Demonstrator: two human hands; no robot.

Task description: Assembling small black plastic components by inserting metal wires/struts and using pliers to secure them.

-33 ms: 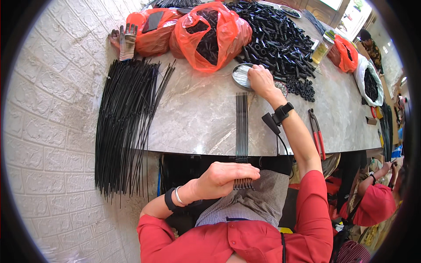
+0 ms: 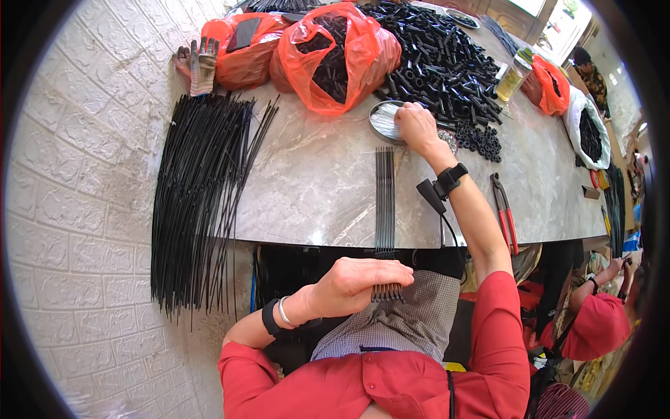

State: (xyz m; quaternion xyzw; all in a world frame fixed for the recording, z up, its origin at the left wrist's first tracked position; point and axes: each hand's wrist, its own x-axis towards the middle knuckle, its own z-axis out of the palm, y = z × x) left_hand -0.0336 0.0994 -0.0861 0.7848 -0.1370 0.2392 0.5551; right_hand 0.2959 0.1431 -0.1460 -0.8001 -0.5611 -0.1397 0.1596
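My left hand (image 2: 356, 283) is closed round a small bundle of thin black rods (image 2: 385, 195). The rods lie side by side across the table's near edge, their far tips on the tabletop and their bent near ends sticking out below my fingers. At the round tin (image 2: 386, 133) of thin silvery pins (image 2: 385, 120), my right hand (image 2: 417, 129) reaches over the right rim with its fingers drawn together. The fingertips are partly hidden, so what they pinch does not show. Fine pins also lie by the rods' far tips.
A large stack of black rods (image 2: 202, 202) overhangs the left table edge. Red bags (image 2: 377, 63), a heap of black tubes (image 2: 433, 49) and small black rings (image 2: 478, 140) lie behind. Red-handled pliers (image 2: 507, 216) and a jar (image 2: 513, 78) are right. A person (image 2: 593, 318) sits at far right.
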